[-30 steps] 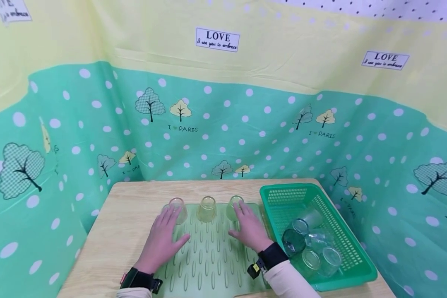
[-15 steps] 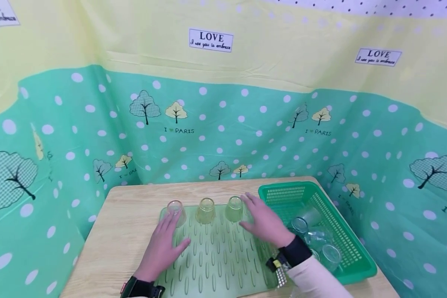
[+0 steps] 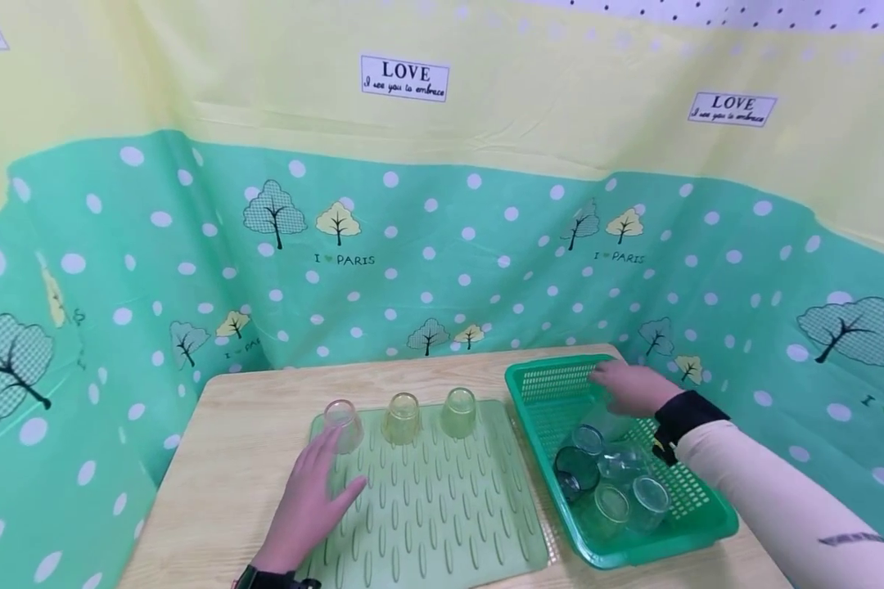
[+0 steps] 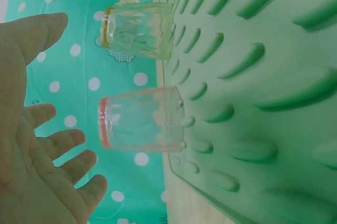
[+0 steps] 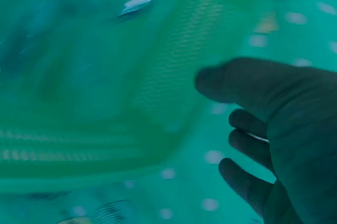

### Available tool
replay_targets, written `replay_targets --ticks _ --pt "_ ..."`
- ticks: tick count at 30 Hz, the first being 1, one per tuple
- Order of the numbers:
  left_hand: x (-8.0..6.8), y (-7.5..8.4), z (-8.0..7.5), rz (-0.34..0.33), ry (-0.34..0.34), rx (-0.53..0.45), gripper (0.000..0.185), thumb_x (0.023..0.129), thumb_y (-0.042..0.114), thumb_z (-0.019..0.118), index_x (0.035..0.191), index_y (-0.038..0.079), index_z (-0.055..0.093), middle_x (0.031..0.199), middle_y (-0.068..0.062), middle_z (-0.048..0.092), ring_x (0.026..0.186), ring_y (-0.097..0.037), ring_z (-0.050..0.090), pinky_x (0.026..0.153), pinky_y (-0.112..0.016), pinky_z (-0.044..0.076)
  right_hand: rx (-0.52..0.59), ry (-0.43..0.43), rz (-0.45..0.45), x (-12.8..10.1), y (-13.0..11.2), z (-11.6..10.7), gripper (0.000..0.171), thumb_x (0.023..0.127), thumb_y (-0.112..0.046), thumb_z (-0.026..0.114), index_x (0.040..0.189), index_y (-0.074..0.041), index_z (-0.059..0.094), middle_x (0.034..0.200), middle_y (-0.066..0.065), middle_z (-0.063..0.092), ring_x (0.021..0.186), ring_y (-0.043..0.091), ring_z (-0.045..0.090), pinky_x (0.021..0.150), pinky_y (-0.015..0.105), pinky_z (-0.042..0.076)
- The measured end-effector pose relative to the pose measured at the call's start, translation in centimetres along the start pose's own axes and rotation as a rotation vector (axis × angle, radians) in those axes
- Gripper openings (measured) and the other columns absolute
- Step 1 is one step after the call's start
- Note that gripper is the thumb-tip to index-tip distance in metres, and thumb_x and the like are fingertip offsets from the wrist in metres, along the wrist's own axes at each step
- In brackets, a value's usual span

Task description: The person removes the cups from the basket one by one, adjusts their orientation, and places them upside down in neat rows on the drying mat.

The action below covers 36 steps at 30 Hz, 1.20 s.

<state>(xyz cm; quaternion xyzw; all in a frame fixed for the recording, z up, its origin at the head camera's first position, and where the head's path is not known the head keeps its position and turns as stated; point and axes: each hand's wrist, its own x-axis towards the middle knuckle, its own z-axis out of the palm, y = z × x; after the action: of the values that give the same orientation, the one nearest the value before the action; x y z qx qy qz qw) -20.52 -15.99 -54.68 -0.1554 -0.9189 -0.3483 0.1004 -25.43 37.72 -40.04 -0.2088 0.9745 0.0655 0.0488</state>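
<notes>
My left hand [image 3: 305, 499] hovers with its fingers extended over the left part of a green ribbed mat [image 3: 427, 507]. Its fingertips overlap a pink-tinted glass [image 3: 346, 433] in the head view; the left wrist view shows a gap between hand and glass. Beside that one, along the mat's far edge, a yellow-tinted glass [image 3: 401, 421] and a green-tinted glass [image 3: 459, 415] stand upside down. My right hand [image 3: 632, 389] reaches over the far end of a green basket [image 3: 651, 550], fingers loosely bent and holding nothing. Its wrist view is blurred.
Several glasses lie jumbled in the basket, among them a dark teal glass [image 3: 576, 468], a greenish glass [image 3: 610, 509] and a clear glass [image 3: 650, 496]. Both mat and basket sit on a wooden table [image 3: 214, 458]. A patterned curtain [image 3: 368, 303] surrounds the table's back and sides.
My right hand has left the green-tinted glass and swung right, over the basket. The left hand has drawn slightly back from the pink-tinted glass.
</notes>
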Motion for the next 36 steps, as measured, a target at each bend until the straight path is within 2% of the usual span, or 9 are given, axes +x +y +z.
replay_targets --ticks 2,5,8,12,17,23,25,30,36 --pt "-0.5 -0.4 -0.1 -0.027 0.010 -0.007 0.092 0.092 0.039 0.078 0.164 0.012 0.027 0.164 -0.019 0.032 0.149 -0.044 0.029 0.116 -0.068 0.031 -0.043 -0.073 -0.036 0.2 0.6 1.8 0.057 0.083 -0.013 0.087 0.132 0.003 0.064 0.131 0.025 0.063 0.119 0.045 0.062 0.093 0.053 0.058" --pt "-1.0 -0.8 -0.3 -0.063 0.005 -0.028 0.094 0.093 0.042 0.077 0.164 0.009 0.025 0.165 -0.020 0.030 0.149 -0.045 0.029 0.116 -0.069 0.031 -0.057 -0.123 -0.051 0.6 0.9 4.1 0.060 0.078 -0.013 0.090 0.130 0.002 0.066 0.130 0.024 0.064 0.120 0.046 0.061 0.095 0.056 0.057" --pt "-1.4 -1.0 -0.3 -0.081 -0.013 -0.057 0.097 0.093 0.046 0.076 0.164 0.009 0.023 0.166 -0.021 0.028 0.150 -0.046 0.028 0.115 -0.070 0.032 -0.059 -0.129 -0.058 0.8 1.1 5.7 0.057 0.073 -0.012 0.093 0.124 -0.001 0.069 0.122 0.020 0.067 0.115 0.044 0.063 0.092 0.056 0.057" --pt "-1.8 -1.2 -0.1 -0.086 -0.025 -0.089 0.099 0.091 0.043 0.079 0.165 0.009 0.022 0.165 -0.021 0.029 0.150 -0.045 0.028 0.114 -0.070 0.034 -0.075 -0.119 -0.082 0.9 1.1 6.9 0.053 0.069 -0.011 0.094 0.116 -0.003 0.071 0.110 0.014 0.069 0.104 0.039 0.066 0.086 0.052 0.059" --pt "-2.2 -1.4 0.0 -0.099 -0.022 -0.102 0.099 0.091 0.042 0.079 0.166 0.013 0.020 0.165 -0.021 0.030 0.149 -0.044 0.031 0.113 -0.070 0.036 -0.115 -0.138 -0.099 1.0 1.3 8.2 0.054 0.069 -0.011 0.095 0.116 -0.002 0.071 0.108 0.015 0.070 0.100 0.038 0.067 0.084 0.052 0.060" --pt "-2.5 -1.4 -0.4 -0.116 -0.009 -0.112 0.098 0.091 0.044 0.079 0.165 0.013 0.023 0.163 -0.023 0.031 0.148 -0.045 0.032 0.112 -0.069 0.037 -0.040 -0.160 -0.080 1.3 0.9 7.9 0.047 0.064 -0.014 0.098 0.104 -0.006 0.075 0.098 0.008 0.073 0.090 0.031 0.069 0.079 0.048 0.060" --pt "-2.7 -1.4 -0.5 -0.122 -0.007 -0.106 0.098 0.091 0.042 0.079 0.165 0.013 0.022 0.163 -0.023 0.031 0.148 -0.044 0.032 0.112 -0.069 0.038 -0.028 -0.179 -0.081 1.7 0.8 7.9 0.039 0.063 -0.015 0.098 0.093 -0.010 0.074 0.088 0.002 0.071 0.081 0.026 0.068 0.073 0.045 0.060" --pt "-3.1 -1.7 -0.7 -0.143 0.008 -0.071 0.098 0.092 0.046 0.078 0.165 0.014 0.022 0.161 -0.024 0.034 0.147 -0.045 0.034 0.112 -0.069 0.038 -0.126 -0.250 -0.112 3.4 0.9 7.5 0.037 0.061 -0.018 0.100 0.074 -0.020 0.064 0.069 -0.009 0.059 0.064 0.015 0.058 0.062 0.036 0.056" --pt "-3.5 -1.8 -1.1 -0.180 0.000 -0.066 0.098 0.092 0.042 0.078 0.165 0.013 0.021 0.161 -0.025 0.035 0.147 -0.046 0.034 0.113 -0.069 0.037 -0.223 -0.296 -0.132 4.7 0.9 7.2 0.039 0.059 -0.021 0.101 0.075 -0.017 0.065 0.071 -0.004 0.060 0.068 0.018 0.060 0.066 0.038 0.057"
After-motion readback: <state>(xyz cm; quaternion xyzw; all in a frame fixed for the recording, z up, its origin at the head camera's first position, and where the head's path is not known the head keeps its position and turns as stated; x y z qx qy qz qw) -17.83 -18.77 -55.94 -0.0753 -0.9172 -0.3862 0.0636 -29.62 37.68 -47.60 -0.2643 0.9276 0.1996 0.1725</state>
